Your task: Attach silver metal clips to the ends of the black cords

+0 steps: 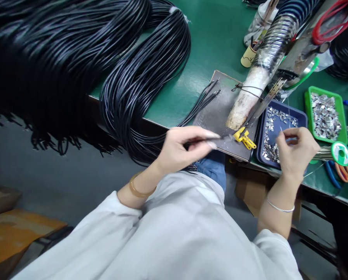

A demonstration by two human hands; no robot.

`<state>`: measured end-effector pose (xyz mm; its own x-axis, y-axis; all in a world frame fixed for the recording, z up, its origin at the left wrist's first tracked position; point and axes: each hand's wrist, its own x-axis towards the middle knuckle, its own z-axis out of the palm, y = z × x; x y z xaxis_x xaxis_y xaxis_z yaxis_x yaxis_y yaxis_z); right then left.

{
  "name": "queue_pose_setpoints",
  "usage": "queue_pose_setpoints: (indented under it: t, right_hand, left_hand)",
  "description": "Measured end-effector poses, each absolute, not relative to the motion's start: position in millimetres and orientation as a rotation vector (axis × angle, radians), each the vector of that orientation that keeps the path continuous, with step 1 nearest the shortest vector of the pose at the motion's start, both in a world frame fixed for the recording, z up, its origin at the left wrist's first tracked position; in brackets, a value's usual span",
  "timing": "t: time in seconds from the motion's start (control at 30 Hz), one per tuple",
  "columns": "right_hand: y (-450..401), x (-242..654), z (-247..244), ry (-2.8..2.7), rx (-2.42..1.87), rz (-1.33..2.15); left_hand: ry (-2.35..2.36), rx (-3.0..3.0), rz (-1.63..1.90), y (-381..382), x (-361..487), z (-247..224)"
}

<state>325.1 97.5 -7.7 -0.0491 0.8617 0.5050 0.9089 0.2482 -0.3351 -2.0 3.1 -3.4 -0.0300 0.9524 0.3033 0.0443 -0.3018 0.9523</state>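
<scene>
My left hand (188,146) is closed in a pinch on the end of a black cable (210,139), its tip slightly blurred. That tip points at a yellow clip (243,138) at the lower end of a soldering iron (268,99). Over a blue tray (259,144) of small metal pieces, my right hand (298,149) is pinched around a thin solder wire (281,129). A strand runs from below that hand toward a green-rimmed spool (341,154). More black cable ends (204,102) lie on a grey board (220,103).
Large bundles of black cable (150,74) cover the left of the green table (208,35) and hang over its edge. A foil-wrapped duct (258,74) slopes down to the board. At right are a green tray (325,112) of metal pieces and orange-and-blue-handled pliers (337,173).
</scene>
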Motion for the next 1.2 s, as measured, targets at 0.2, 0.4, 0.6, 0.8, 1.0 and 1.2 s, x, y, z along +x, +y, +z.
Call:
queue_pose_setpoints:
  t: [0.2, 0.4, 0.6, 0.8, 1.0, 1.2]
  right_hand:
    - [42.4, 279.2, 15.5, -1.551, -1.152, 0.672]
    - [8.3, 231.8, 0.9, -1.611, -1.174, 0.384]
    - [11.7, 221.3, -9.4, -1.646, -1.181, 0.470]
    - [12.0, 221.4, -10.7, -1.609, -1.155, 0.684]
    - [12.1, 224.1, -11.6, -1.633, -1.120, 0.733]
    - [7.7, 224.3, -12.0, -1.823, -1.052, 0.398]
  left_hand:
    - [0.561, 1.157, 0.785, 23.9, 34.7, -4.2]
    - [0.744, 0.906, 0.985, 20.2, 51.6, -25.8]
    - [0.806, 0.949, 1.049, 16.2, 54.9, -15.7]
    - [0.841, 0.995, 1.068, 16.6, 55.9, -13.2]
    - [0.768, 0.997, 1.017, 17.2, 52.3, -15.6]
    - [0.670, 0.879, 0.849, 23.3, 45.2, -15.9]
